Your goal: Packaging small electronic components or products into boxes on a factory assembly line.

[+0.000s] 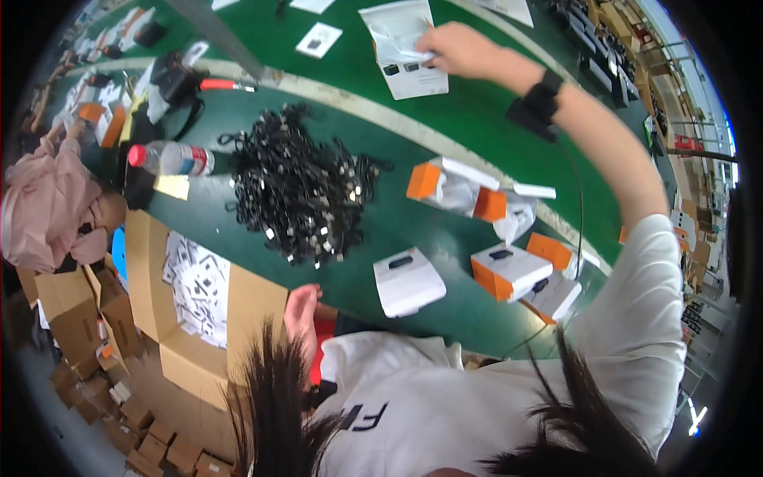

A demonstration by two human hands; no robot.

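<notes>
- Right hand [451, 48] stretched far forward over the green table [477, 111], fingers closed in a pinch on the near edge of a white plastic bag [397, 36] lying on a white sheet with dark printed shapes [417, 75].
- Right wrist carries a black strap with a small black unit [540, 99]; a thin black cable runs from it back toward the body.
- Left hand [302, 310] low, close to the body, at the near table edge beside an open cardboard carton [238, 302]. Fingers partly hidden by hair; cannot tell whether it grips anything.
- Carton, left of the left hand, holds a stack of white leaflets with black print [197, 290].
- Just ahead of the left hand: a flat white box with a dark slot [408, 280].
- Between the two hands: a large heap of black cables with metal ends [298, 187].
- Below the right forearm: several white-and-orange boxes, one open [453, 187], one closed [509, 270], with crumpled white wrapping between them.
- Far left of the heap: a clear bottle with a red cap [171, 157], lying on its side.
- Another person in pink [48, 207] at the far left rim.
</notes>
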